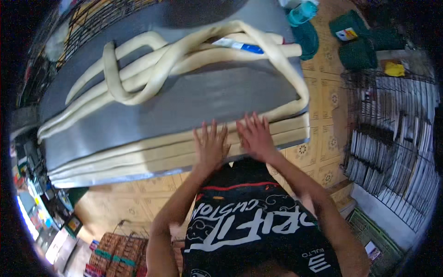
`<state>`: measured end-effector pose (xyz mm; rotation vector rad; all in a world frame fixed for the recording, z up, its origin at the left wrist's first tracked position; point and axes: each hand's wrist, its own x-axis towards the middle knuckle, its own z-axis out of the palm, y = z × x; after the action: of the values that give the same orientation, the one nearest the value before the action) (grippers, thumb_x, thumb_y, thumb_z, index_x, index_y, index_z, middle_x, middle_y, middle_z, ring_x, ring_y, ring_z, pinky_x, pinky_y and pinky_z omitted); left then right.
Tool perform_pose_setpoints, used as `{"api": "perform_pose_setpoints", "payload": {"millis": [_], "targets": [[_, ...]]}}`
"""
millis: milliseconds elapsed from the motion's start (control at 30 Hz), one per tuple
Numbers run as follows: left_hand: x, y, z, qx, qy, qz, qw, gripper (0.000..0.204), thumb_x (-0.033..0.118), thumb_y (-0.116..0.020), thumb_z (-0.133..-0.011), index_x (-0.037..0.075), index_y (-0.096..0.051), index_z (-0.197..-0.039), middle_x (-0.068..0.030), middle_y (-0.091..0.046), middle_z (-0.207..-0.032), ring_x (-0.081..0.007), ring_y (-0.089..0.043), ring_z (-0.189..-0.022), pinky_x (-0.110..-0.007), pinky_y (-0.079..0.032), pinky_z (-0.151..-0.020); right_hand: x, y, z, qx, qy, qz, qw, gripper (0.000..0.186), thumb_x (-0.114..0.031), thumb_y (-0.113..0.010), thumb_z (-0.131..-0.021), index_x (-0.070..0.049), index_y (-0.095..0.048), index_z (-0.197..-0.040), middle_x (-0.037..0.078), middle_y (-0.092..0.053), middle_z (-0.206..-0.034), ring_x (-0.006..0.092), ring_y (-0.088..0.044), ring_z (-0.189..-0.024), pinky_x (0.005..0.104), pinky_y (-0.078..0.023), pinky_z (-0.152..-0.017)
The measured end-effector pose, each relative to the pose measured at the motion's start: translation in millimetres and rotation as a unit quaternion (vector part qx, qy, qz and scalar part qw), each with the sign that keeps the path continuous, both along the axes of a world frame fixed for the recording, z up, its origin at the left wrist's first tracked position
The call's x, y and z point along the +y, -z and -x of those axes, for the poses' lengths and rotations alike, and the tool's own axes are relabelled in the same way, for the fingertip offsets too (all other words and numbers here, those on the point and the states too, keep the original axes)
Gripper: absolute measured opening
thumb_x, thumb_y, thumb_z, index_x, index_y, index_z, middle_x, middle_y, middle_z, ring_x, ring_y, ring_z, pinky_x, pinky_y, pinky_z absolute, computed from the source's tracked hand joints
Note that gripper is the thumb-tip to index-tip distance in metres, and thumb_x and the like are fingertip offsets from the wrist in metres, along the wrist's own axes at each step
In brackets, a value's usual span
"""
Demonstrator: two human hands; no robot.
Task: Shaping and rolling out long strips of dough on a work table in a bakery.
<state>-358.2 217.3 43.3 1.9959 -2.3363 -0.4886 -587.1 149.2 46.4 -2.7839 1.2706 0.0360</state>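
Observation:
Long pale strips, which look like dough, lie side by side along the near edge of a grey table. My left hand (211,145) rests flat across these dough strips (115,159), its fingers stretched out and pointing away from me. Close to its right, my right hand (255,137) also lies on the strips with fingers spread. The farthest strip bends back near the right end of the table and runs into a looped dough rope (288,69). Thicker dough ropes (134,69) lie crossed and doubled over farther back. On them rests a flat white tool with a blue end (251,48).
The grey tabletop (207,92) shows between the ropes and the strips. Green tubs (357,51) stand on the tiled floor (323,152) at the right, near wire racks (392,138). A teal jug (302,14) is by the far right corner. Stacked brown crates (115,254) sit at lower left.

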Motion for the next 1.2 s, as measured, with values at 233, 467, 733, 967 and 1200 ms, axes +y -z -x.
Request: {"api": "perform_pose_setpoints", "payload": {"millis": [233, 467, 733, 967, 1200], "targets": [[-75.7, -16.2, 6.1, -0.007, -0.136, 0.025, 0.990, 0.082, 0.049, -0.058, -0.103, 0.019, -0.026, -0.172, -0.0216, -0.026, -0.176, -0.0574, -0.018, -0.159, -0.083, -0.018, -0.118, -67.9, -11.6, -21.1, -0.060, 0.104, 0.007, 0.993, 0.071, -0.042, -0.065, -0.095, -0.013, -0.049, -0.157, 0.023, -0.043, -0.164, 0.0503, -0.045, -0.146, 0.0716, -0.031, -0.117], [1.8, -26.3, -65.1, -0.019, -0.159, -0.058, 0.985, 0.069, 0.043, -0.071, -0.098, 0.023, -0.052, -0.161, -0.0030, -0.046, -0.170, -0.0451, -0.026, -0.161, -0.071, -0.015, -0.124, -89.1, -32.0, 101.5, -0.192, 0.122, -0.091, 0.969, 0.065, -0.028, -0.078, -0.082, -0.005, -0.057, -0.140, 0.018, -0.061, -0.140, 0.0379, -0.063, -0.120, 0.0522, -0.050, -0.103], [-93.5, -28.9, 164.2, 0.150, -0.064, 0.038, 0.986, 0.060, 0.031, -0.076, -0.095, 0.009, -0.063, -0.149, -0.0115, -0.066, -0.148, -0.0468, -0.055, -0.138, -0.055, -0.035, -0.124, -256.9, -34.0, 178.8, -0.119, 0.203, -0.128, 0.963, 0.053, -0.033, -0.079, -0.083, -0.003, -0.058, -0.121, 0.019, -0.067, -0.114, 0.0433, -0.065, -0.088, 0.0541, -0.053, -0.082], [-112.1, -29.4, 212.8, 0.156, -0.114, 0.026, 0.981, 0.059, 0.028, -0.079, -0.091, 0.015, -0.066, -0.147, -0.0107, -0.068, -0.133, -0.0375, -0.060, -0.113, -0.051, -0.045, -0.102, -243.6, -26.6, 288.5, -0.393, 0.277, -0.150, 0.864, 0.050, -0.012, -0.075, -0.086, -0.004, -0.058, -0.133, 0.019, -0.072, -0.115, 0.0395, -0.070, -0.088, 0.0454, -0.057, -0.075], [-125.7, -44.1, 233.7, 0.080, -0.093, -0.004, 0.992, 0.056, 0.032, -0.081, -0.088, 0.018, -0.066, -0.140, -0.0097, -0.068, -0.123, -0.0346, -0.060, -0.106, -0.048, -0.047, -0.098, -154.7, -40.4, 231.8, -0.151, -0.046, -0.080, 0.984, 0.058, -0.026, -0.072, -0.085, -0.003, -0.060, -0.136, 0.017, -0.060, -0.137, 0.0363, -0.056, -0.126, 0.0529, -0.039, -0.106]]}}
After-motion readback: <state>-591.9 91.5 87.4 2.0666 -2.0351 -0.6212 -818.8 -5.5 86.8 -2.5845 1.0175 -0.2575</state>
